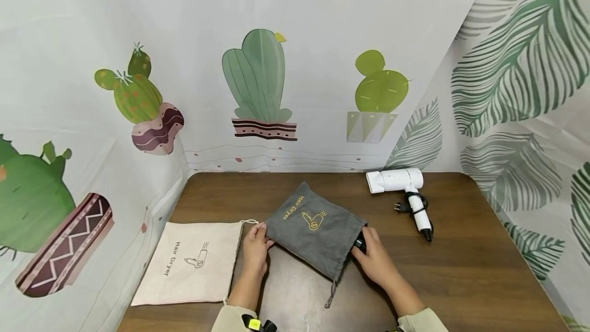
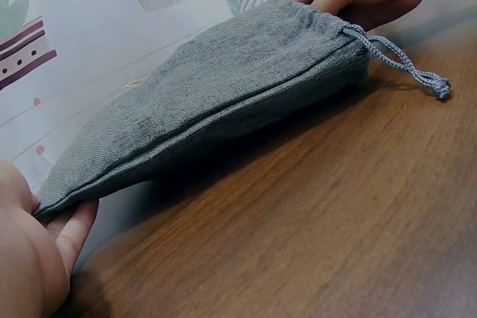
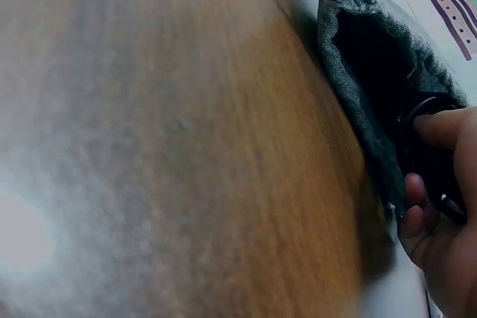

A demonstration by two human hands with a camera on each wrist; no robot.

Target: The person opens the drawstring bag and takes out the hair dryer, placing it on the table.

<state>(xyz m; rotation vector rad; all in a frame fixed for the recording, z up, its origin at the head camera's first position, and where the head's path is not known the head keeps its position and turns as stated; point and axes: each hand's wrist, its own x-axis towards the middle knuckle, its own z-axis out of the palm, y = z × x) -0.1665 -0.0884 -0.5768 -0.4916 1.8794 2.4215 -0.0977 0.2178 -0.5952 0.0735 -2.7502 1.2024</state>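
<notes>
A dark grey drawstring bag (image 1: 318,229) with a yellow "Hair Dryer" print lies tilted across the middle of the table. My left hand (image 1: 256,245) pinches its closed far-left corner between thumb and fingers, and in the left wrist view that corner is lifted off the wood. At the bag's mouth, my right hand (image 1: 374,257) grips a black corded object (image 3: 428,147). Most of that object is hidden inside the bag, so its kind cannot be told. The bag's grey drawstring (image 2: 402,61) hangs from one side of the mouth.
A cream drawstring bag (image 1: 193,265), also printed "Hair Dryer", lies flat to the left. At the back right rests a white hair dryer (image 1: 398,181) with its black cord wrapped round the handle. Printed cloth walls (image 1: 318,91) stand behind the brown table (image 1: 461,281).
</notes>
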